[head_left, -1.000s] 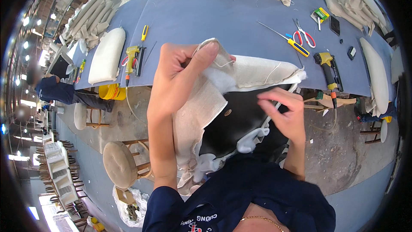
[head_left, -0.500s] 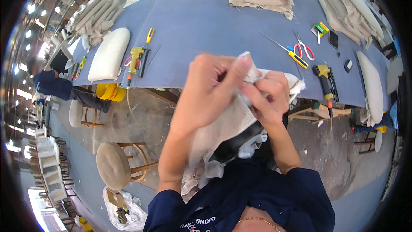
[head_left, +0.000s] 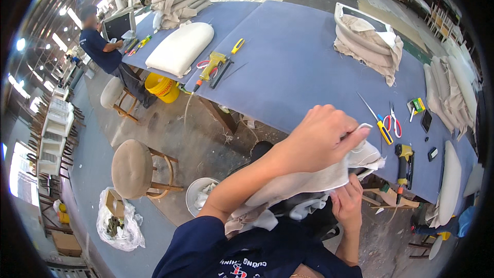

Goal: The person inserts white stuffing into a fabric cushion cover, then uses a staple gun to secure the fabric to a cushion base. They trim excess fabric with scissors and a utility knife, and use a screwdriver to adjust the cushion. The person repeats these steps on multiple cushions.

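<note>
Near the front edge of the blue table (head_left: 267,67), the left hand (head_left: 327,136) has moved to the right in view and stands apart from the right hand (head_left: 350,203); half a second ago the two met at the corner of the beige cloth (head_left: 309,183). The view has turned too, so a white tub (head_left: 191,195) now shows on the floor. The left thumb and fingers are pinched closed on the cloth's upper edge. From that pinch the cloth runs down and leftward, under the left forearm (head_left: 247,183), toward the dark shirt (head_left: 206,249). The right hand has dropped lower, its fingers curled at the cloth's lower edge; whether they grip it, I cannot tell. White padding (head_left: 309,208) lies just below the cloth, left of the right hand.
</note>
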`<state>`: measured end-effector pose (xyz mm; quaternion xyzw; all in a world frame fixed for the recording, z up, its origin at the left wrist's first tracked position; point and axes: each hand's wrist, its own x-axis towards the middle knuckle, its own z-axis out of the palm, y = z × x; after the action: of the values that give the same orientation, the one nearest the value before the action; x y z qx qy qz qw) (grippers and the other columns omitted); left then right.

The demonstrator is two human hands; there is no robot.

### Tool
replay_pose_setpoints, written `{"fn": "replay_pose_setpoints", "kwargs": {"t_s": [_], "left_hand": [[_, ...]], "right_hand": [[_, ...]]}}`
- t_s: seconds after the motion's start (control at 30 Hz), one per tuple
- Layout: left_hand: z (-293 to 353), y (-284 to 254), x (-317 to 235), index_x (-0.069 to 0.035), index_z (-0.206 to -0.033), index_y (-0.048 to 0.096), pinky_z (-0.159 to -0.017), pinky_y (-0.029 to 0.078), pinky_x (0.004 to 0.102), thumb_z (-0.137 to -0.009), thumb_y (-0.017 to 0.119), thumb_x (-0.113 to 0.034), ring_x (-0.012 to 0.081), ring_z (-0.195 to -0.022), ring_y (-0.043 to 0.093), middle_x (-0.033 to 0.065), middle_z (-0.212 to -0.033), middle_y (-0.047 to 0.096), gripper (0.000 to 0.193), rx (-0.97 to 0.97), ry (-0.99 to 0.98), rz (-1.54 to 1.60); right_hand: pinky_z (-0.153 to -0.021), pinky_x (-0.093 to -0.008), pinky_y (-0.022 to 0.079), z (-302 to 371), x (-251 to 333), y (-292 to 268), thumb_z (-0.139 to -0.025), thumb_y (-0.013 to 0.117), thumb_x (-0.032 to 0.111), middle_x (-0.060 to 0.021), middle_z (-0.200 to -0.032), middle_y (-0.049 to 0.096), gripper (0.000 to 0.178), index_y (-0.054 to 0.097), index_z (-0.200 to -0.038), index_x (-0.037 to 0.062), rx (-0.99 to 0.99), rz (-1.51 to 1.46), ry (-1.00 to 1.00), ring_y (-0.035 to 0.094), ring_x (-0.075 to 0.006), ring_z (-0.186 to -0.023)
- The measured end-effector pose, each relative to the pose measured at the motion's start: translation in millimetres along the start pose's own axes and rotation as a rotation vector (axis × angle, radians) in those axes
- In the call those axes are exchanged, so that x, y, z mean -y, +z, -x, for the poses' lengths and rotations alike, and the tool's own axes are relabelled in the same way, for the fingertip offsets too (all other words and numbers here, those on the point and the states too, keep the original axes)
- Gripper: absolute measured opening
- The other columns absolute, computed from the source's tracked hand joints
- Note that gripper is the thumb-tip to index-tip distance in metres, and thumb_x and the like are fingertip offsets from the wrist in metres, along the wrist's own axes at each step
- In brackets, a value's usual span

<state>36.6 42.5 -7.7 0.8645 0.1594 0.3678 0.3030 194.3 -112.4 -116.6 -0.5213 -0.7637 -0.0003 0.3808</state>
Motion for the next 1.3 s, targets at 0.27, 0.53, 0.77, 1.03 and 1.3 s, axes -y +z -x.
{"fn": "replay_pose_setpoints", "kwargs": {"t_s": [0.27,0.53,0.77,1.03,1.3], "left_hand": [[2,4,10,0.001,-0.076,0.068,-0.053,0.037,0.0397,-0.099,0.063,-0.026,0.0263,-0.05,0.046,0.0194,-0.061,0.053,0.036,-0.09,-0.079,0.045],[-5,-9,39,0.003,-0.089,0.074,-0.051,0.03,0.0272,-0.105,0.057,-0.023,0.0034,-0.06,0.036,-0.0045,-0.06,0.048,0.034,-0.015,-0.256,0.274],[-1,-5,31,0.004,-0.094,0.075,-0.054,0.03,0.0255,-0.106,0.058,-0.029,0.0033,-0.063,0.037,-0.0054,-0.066,0.053,0.039,0.009,-0.257,0.292],[-3,-12,38,0.008,-0.094,0.075,-0.076,0.052,0.0265,-0.105,0.059,-0.028,0.0105,-0.081,0.065,0.0089,-0.09,0.075,0.041,0.045,-0.332,0.385],[-1,-11,40,0.009,-0.09,0.073,-0.069,0.047,0.026,-0.105,0.059,-0.024,0.0083,-0.078,0.06,0.0063,-0.084,0.07,0.038,0.027,-0.342,0.421]], "right_hand": [[-0.069,-0.0454,0.045,-25,18,18,-0.075,0.068,0.008,-0.0107,-0.08,0.059,0.007,0.064,-0.076,0.0029,-0.108,0.108,-0.045,0.057,-0.0323,-0.078],[-0.088,-0.0456,0.052,109,-15,64,-0.083,0.076,0.017,-0.0153,-0.102,0.066,0.018,0.07,-0.082,0.0007,0.14,-0.063,0.294,0.064,-0.0342,-0.097],[-0.064,-0.0341,0.052,13,-10,-9,-0.088,0.071,0.004,-0.0118,-0.083,0.069,0.01,0.072,-0.095,-0.0026,-0.269,-0.243,0.287,0.066,-0.0261,-0.07],[-0.07,-0.0319,0.054,-59,15,-13,-0.091,0.065,0.001,-0.0117,-0.083,0.072,0.021,0.07,-0.111,-0.0023,-0.517,-0.627,0.356,0.07,-0.0221,-0.073],[-0.077,-0.0377,0.05,-93,0,-5,-0.076,0.076,-0.001,-0.0109,-0.093,0.064,0.031,0.072,-0.106,0.0066,-0.554,-0.26,0.037,0.063,-0.0294,-0.084]]}}
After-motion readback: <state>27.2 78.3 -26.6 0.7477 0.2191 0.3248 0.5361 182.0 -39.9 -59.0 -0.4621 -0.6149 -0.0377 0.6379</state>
